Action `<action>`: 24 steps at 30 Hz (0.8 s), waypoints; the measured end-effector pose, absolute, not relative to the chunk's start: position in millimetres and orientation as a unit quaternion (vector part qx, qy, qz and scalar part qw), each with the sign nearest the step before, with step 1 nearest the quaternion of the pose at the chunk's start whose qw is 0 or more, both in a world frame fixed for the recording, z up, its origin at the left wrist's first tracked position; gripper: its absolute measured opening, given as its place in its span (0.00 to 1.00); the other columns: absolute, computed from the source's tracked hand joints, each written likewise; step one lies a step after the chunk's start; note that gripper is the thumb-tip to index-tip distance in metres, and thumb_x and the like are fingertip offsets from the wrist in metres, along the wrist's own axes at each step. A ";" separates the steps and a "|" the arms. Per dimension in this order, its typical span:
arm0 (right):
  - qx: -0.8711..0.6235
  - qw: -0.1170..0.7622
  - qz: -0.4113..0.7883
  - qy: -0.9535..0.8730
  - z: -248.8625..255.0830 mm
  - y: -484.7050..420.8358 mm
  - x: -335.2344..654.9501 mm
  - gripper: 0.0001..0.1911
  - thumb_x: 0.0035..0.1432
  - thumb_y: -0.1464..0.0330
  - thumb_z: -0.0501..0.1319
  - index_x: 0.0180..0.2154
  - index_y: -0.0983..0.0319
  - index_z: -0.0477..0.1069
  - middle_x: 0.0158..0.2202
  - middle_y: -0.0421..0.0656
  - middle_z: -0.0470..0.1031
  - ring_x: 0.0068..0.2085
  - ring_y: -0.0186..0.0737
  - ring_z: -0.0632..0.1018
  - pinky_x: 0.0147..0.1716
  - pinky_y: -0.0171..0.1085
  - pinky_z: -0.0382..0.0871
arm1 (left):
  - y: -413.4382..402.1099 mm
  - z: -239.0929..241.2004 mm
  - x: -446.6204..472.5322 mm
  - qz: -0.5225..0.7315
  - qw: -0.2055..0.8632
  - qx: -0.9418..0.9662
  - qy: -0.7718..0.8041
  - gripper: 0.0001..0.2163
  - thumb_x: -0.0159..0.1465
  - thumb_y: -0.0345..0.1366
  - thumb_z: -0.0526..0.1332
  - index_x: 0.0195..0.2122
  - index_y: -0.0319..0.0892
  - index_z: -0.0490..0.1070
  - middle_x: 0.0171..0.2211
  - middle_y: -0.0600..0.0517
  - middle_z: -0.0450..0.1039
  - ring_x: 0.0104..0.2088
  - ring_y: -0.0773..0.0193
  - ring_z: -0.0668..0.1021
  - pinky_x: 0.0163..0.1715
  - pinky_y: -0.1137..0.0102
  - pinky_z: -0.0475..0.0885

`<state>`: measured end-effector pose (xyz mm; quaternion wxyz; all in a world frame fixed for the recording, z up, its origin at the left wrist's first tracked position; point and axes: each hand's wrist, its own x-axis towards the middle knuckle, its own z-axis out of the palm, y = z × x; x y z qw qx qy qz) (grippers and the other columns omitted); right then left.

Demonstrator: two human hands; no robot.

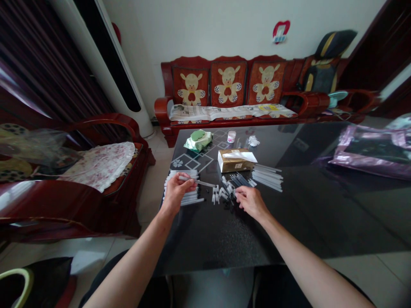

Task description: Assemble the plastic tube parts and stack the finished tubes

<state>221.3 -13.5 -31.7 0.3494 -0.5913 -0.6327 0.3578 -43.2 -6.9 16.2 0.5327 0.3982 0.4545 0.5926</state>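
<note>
My left hand [178, 190] pinches a translucent white pen barrel [205, 184], its free end pointing right. Below that hand lies a row of white pen barrels with black ends [192, 198]. The fingers of my right hand [252, 200] are closed together at a pile of small white and black pen parts [224, 193]; what they hold, if anything, is too small to make out. Slim dark pen refills [240, 179] lie just beyond the right hand. Farther right is a fan of clear white barrels [267, 177]. A few short white pieces [215, 195] sit between my hands.
On the dark glossy table [250, 244] stand a gold tissue box [236, 161], a green wipes pack [198, 141], a small white jar [231, 136] and crumpled tissue [253, 140]. A purple plastic package [369, 149] lies at right. Wooden seats [163, 113] surround the table.
</note>
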 end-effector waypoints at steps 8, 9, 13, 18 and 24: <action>-0.485 0.399 0.582 -0.516 -12.1 -34.9 194.1 0.19 0.54 0.57 0.59 0.38 0.67 0.69 0.24 0.43 0.74 0.20 0.37 0.76 0.13 0.31 0.67 | -23.1 6.2 -30.0 0.477 0.610 0.440 0.454 0.13 0.48 0.35 0.70 0.29 0.38 0.66 0.29 0.50 0.77 0.29 0.62 0.80 0.33 0.67 0.75; -0.485 0.405 0.593 -0.499 -10.0 -35.7 194.8 0.18 0.52 0.58 0.61 0.37 0.67 0.69 0.24 0.43 0.75 0.20 0.37 0.76 0.14 0.31 0.68 | -24.4 4.2 -28.7 0.460 0.610 0.460 0.453 0.12 0.49 0.35 0.69 0.29 0.38 0.67 0.28 0.50 0.76 0.29 0.62 0.79 0.32 0.67 0.75; -0.483 0.413 0.612 -0.471 -4.4 -38.6 197.7 0.16 0.49 0.61 0.64 0.34 0.67 0.69 0.23 0.42 0.74 0.20 0.35 0.75 0.13 0.31 0.67 | -29.3 2.3 -29.1 0.341 0.507 0.640 0.466 0.13 0.54 0.37 0.65 0.40 0.39 0.74 0.28 0.50 0.76 0.28 0.63 0.77 0.31 0.70 0.71; -0.486 0.385 0.617 -0.485 -4.3 -42.8 193.5 0.17 0.50 0.60 0.63 0.35 0.68 0.69 0.22 0.43 0.74 0.20 0.36 0.75 0.13 0.31 0.67 | -38.7 10.3 -34.9 0.181 0.264 0.822 0.471 0.08 0.59 0.33 0.58 0.37 0.44 0.77 0.34 0.52 0.77 0.34 0.62 0.77 0.36 0.71 0.67; -0.515 0.386 0.559 -0.523 -6.9 -37.5 201.9 0.18 0.54 0.58 0.61 0.39 0.67 0.70 0.22 0.41 0.74 0.18 0.34 0.75 0.12 0.29 0.65 | -28.5 20.9 -77.3 0.115 0.068 0.787 0.603 0.07 0.62 0.33 0.56 0.36 0.44 0.74 0.37 0.50 0.74 0.38 0.61 0.76 0.38 0.71 0.67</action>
